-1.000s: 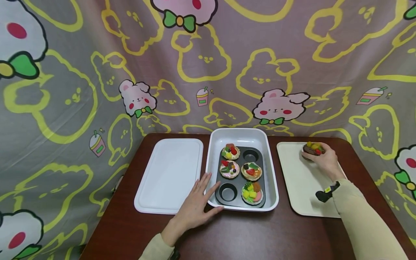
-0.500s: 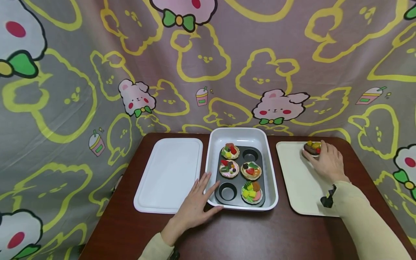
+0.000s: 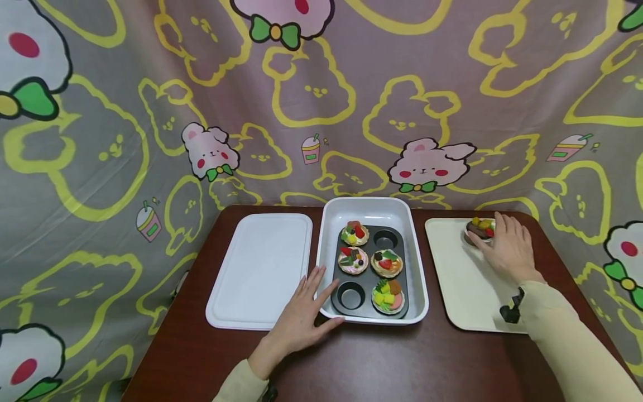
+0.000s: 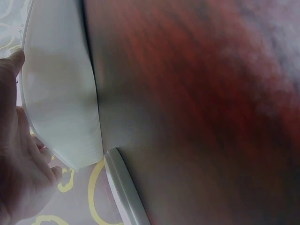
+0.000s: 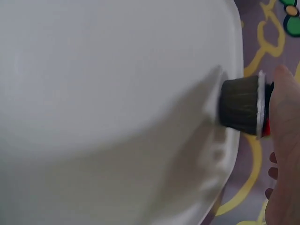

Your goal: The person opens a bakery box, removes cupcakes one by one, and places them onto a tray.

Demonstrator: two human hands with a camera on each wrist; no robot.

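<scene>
In the head view a fruit-topped cupcake (image 3: 480, 229) in a dark cup stands near the far edge of the cream tray (image 3: 459, 290). My right hand (image 3: 509, 251) is beside it, thumb at its near side and fingers straight to its right. The right wrist view shows the cup (image 5: 240, 104) upright on the tray, the fingers apart from it. My left hand (image 3: 296, 318) lies with spread fingers against the left front corner of the white basin (image 3: 424, 279). Inside the basin sits a dark muffin tin (image 3: 369, 301) with several fruit tarts (image 3: 388, 296) and two bare cups.
A white lid-like board (image 3: 261, 268) lies left of the basin. All of it stands on a dark wooden table (image 3: 392, 363). A patterned curtain (image 3: 351, 111) hangs right behind the table's far edge.
The right hand has loosened from the cupcake, its fingers straightening and shifting right. The cupcake stays at the tray's far side. My left hand has not moved.
</scene>
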